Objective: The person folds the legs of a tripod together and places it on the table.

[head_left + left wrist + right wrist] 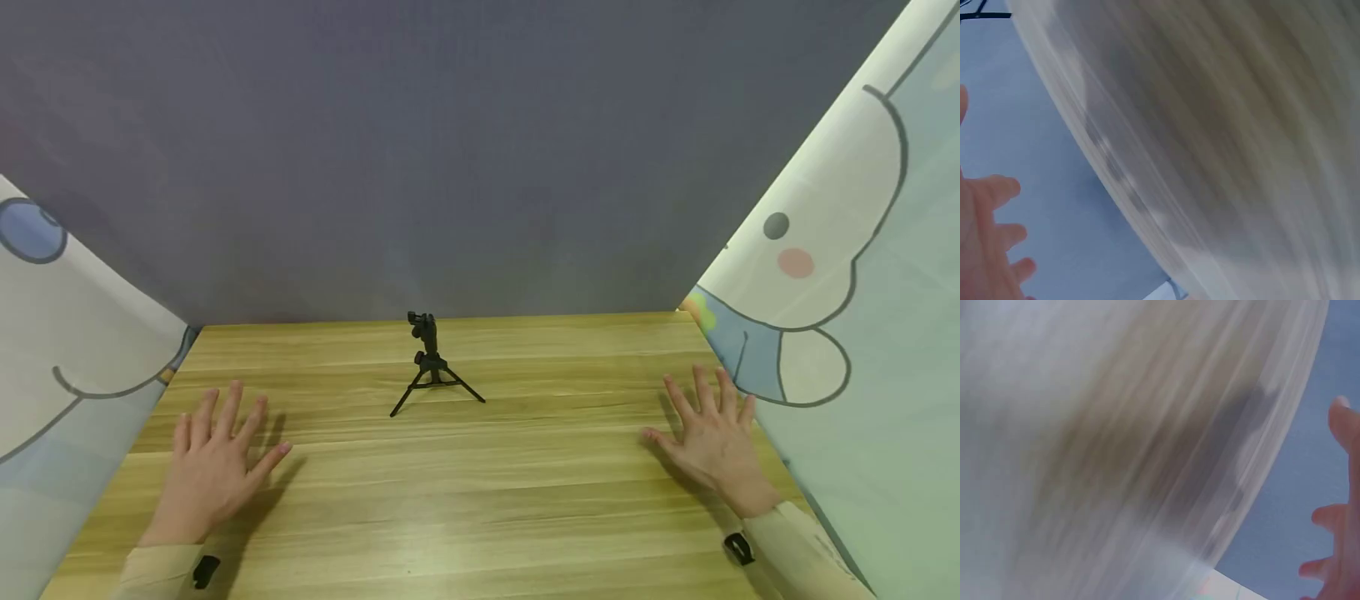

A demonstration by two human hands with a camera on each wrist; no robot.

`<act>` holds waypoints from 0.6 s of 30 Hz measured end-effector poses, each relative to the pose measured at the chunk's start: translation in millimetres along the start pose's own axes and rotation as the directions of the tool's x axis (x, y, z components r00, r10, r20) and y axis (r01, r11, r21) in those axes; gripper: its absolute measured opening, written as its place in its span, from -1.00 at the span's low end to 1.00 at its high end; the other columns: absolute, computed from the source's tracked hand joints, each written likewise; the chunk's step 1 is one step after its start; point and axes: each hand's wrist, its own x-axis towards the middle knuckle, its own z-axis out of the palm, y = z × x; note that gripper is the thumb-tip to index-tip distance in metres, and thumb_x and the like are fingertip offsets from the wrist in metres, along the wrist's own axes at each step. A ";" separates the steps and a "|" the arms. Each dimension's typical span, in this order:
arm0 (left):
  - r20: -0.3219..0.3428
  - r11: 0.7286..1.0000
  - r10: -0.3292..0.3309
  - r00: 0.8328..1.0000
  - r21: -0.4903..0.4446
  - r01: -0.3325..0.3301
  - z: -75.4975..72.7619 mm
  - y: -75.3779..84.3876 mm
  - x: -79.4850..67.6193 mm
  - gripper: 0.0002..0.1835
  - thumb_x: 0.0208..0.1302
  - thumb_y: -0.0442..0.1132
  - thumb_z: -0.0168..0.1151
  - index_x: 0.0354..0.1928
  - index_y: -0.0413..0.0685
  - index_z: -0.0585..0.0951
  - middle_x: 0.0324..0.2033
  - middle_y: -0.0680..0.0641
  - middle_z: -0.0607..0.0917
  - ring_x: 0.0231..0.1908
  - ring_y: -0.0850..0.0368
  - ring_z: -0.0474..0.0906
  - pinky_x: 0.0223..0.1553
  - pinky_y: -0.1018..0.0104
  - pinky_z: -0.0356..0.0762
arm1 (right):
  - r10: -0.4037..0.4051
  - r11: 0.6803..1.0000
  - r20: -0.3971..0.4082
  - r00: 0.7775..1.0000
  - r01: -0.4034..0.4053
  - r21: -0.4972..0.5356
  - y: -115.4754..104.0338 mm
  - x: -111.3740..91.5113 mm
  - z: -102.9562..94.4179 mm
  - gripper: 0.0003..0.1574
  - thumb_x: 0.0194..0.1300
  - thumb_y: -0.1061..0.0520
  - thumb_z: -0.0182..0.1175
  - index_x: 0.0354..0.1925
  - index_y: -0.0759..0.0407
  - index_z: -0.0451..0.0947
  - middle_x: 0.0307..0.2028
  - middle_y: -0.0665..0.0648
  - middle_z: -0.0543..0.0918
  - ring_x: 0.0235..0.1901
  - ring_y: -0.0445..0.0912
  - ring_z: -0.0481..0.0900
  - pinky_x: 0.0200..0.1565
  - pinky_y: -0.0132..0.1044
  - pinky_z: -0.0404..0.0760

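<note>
A small black tripod (431,358) stands upright with its legs spread, near the back of the wooden table, a little left of the middle. My left hand (213,467) is over the table's left side, palm down with its fingers spread, and holds nothing. Over the right side my right hand (708,442) is spread the same way, also holding nothing. Both hands are well apart from the tripod. Fingers of the left hand (991,231) show at the edge of the left wrist view, and those of the right hand (1341,519) in the right wrist view.
The wood-grain table (450,483) ends at a dark grey backdrop (450,167) behind the tripod. Pale curtains with cartoon figures flank it, one at left (82,333) and one at right (840,467). Each sleeve carries a small black item near the wrist.
</note>
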 end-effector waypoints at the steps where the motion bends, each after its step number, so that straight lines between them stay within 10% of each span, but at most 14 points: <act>1: -0.001 1.000 0.002 1.000 -0.009 -0.002 -0.1 0.6 0.7 -0.09 0.36 0.29 0.12 0.52 -0.16 0.18 0.54 -0.29 -0.15 0.50 -0.31 -0.40 0.35 -0.39 -0.48 | -0.006 1.000 -0.003 1.000 0.006 0.003 0.0 0.1 0.0 0.13 0.17 -0.54 0.18 0.46 0.09 0.26 0.45 0.46 0.07 0.48 0.40 -0.30 0.16 0.64 -0.14; 8: -0.059 0.997 0.000 0.998 -0.082 -0.005 -0.1 8.4 8.1 -0.23 0.35 0.21 0.20 0.38 -0.22 0.41 0.29 -0.40 0.41 0.27 -0.44 0.24 0.30 -0.38 -0.02 | -0.058 0.996 -0.020 0.998 0.059 0.068 -1.6 0.1 -0.9 -0.09 0.29 -0.29 0.23 0.35 0.28 0.37 0.30 0.52 0.30 0.27 0.47 0.19 0.20 0.41 0.20; 18: -0.045 0.950 -0.074 0.996 -0.307 0.056 5.7 24.1 23.7 -0.39 0.37 0.10 0.25 0.25 -0.23 0.53 0.16 -0.37 0.55 0.11 -0.45 0.45 0.06 -0.38 0.34 | -0.061 0.976 -0.052 0.997 0.070 0.205 -20.6 5.3 -0.9 -0.26 0.30 -0.04 0.30 0.27 0.39 0.43 0.15 0.49 0.48 0.13 0.43 0.36 0.14 0.32 0.34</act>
